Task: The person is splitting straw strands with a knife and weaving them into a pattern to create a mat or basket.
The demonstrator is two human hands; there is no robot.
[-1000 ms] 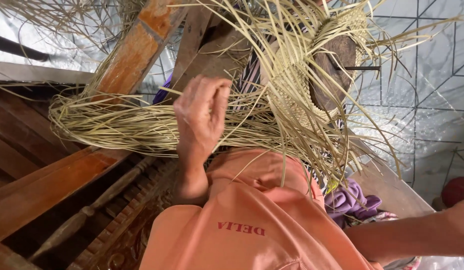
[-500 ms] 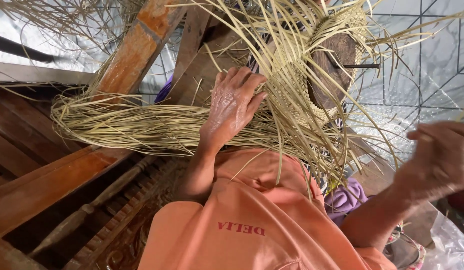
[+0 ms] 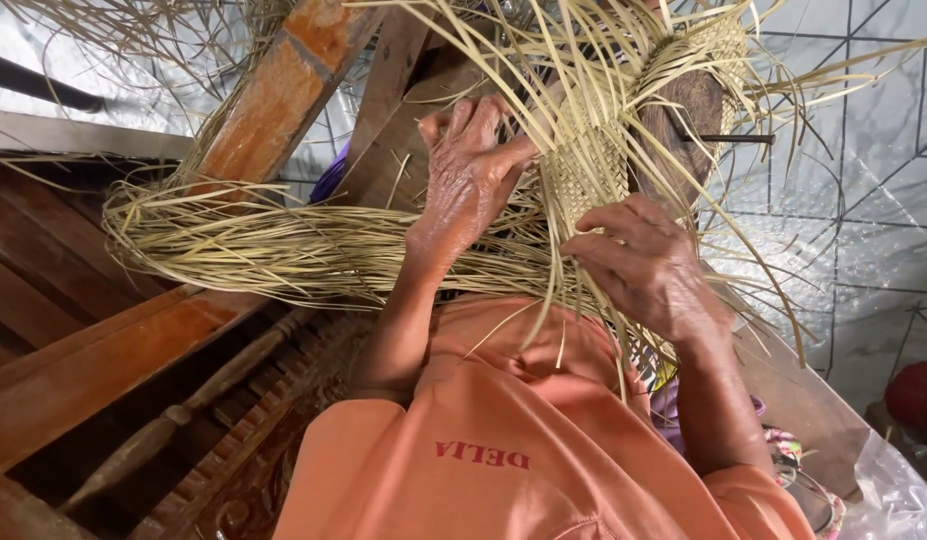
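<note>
1. Woven straw piece (image 3: 594, 160) sits in the upper middle of the frame, a patch of tight plaiting wrapped over a dark rounded wooden form (image 3: 689, 120), with loose pale strands fanning out from it on every side.
2. Left hand (image 3: 469, 185) lies just left of the plaited patch, palm turned away from the camera. Its fingers (image 3: 459, 120) are stretched upward and slightly spread, with the thumb side pressed against the strands at the edge of the weave. They touch the straw rather than close on it.
3. Right hand (image 3: 649, 265) is at the middle right, just below the woven patch. Its fingers (image 3: 609, 225) are curled and pinch a few strands that hang down from the weave.
4. Both forearms rise from the bottom of the frame, above an orange shirt (image 3: 504, 450) that fills the lower middle.
5. Coiled bundle of straw (image 3: 274, 245) stretches across the middle left, looped in a long oval and running behind the left wrist.
6. Reddish wooden beams (image 3: 284, 90) slant from the upper middle down to the lower left, and the bundle rests across them.
7. Turned wooden spindle (image 3: 184, 410) lies in the lower left among dark boards.
8. Pale tiled floor (image 3: 864, 200) with dark lines shows at the right.
</note>
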